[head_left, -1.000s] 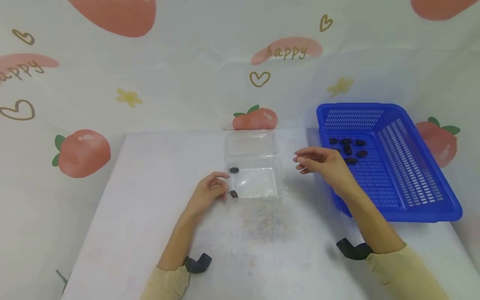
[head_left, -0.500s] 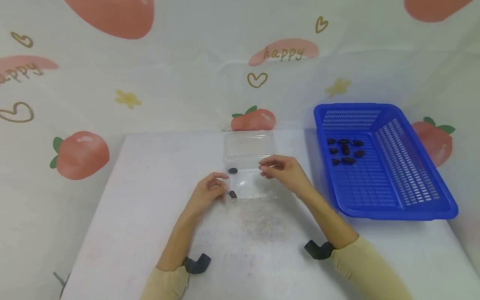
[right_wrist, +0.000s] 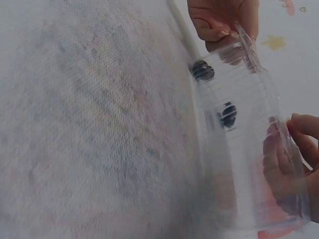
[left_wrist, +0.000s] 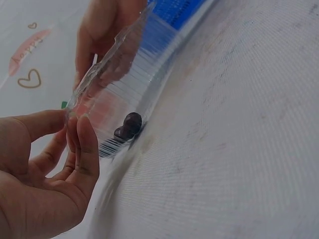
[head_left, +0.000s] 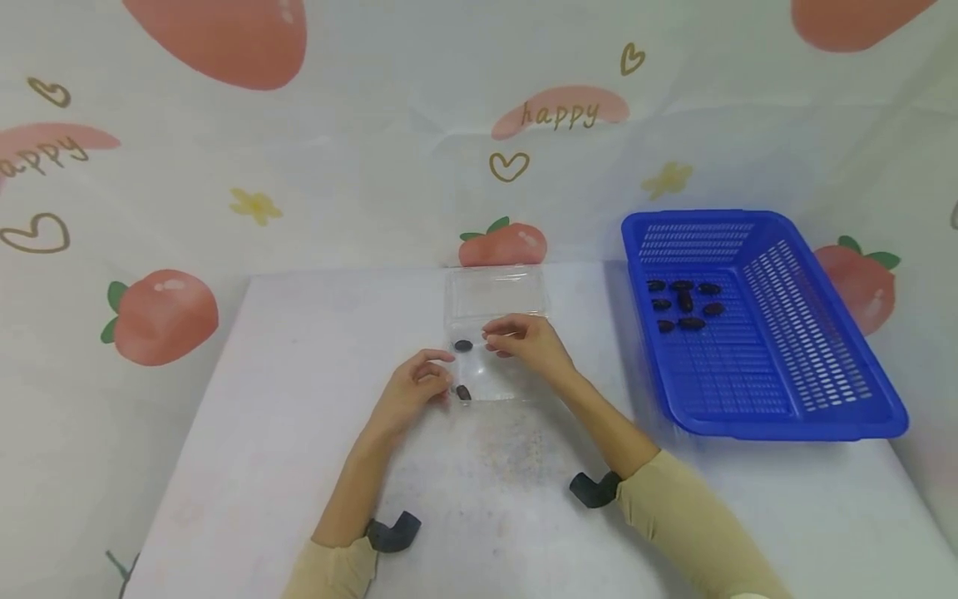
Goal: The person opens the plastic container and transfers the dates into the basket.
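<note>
A clear plastic clamshell box [head_left: 497, 378] stands on the white table with its lid laid back. Two dark brown oval fruits, like dates, lie along its left side: the far fruit [head_left: 463, 345] and the near fruit [head_left: 464, 393]. My left hand [head_left: 412, 383] pinches the box's left rim between thumb and fingers, as the left wrist view shows. Over the open box hovers my right hand [head_left: 530, 343], thumb and fingertips drawn close together near the far fruit. Whether anything small sits between those fingertips is hidden in every view.
A blue perforated plastic basket [head_left: 831, 428] stands on the right of the table. Several dark fruits [head_left: 690, 323] lie in its far left part. A pale cloth printed with fruit and hearts hangs behind the table.
My right hand has travelled left from beside the blue basket to over the box. My left hand keeps its place at the box's rim. The two fruits in the box have not moved.
</note>
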Demonstrator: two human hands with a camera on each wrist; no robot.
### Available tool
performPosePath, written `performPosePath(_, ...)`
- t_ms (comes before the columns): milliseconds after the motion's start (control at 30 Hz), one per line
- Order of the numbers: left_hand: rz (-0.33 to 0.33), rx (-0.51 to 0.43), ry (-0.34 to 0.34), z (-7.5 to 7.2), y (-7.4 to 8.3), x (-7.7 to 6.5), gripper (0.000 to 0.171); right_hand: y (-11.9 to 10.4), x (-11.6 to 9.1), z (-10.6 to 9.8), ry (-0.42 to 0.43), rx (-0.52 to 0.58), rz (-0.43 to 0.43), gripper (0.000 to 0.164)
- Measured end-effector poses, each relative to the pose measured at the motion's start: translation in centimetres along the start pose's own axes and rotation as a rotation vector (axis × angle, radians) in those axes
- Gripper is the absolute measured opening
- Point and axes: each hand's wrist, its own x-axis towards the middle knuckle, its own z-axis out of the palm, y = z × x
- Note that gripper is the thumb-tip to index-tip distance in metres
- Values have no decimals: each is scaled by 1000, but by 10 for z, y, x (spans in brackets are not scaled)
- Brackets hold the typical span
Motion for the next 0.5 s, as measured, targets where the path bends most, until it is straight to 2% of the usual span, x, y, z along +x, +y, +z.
performPosePath(100, -2, 11, 6, 0, 0, -1, 33, 5, 5, 7, -8, -13, 8, 22)
performPosePath(333, 4, 26, 9, 2, 3, -2, 33, 11, 13, 18, 8, -157, 29, 22)
performPosePath(500, 8, 25, 15, 1, 4, -1, 34, 12, 16, 23, 0, -199, 68, 23)
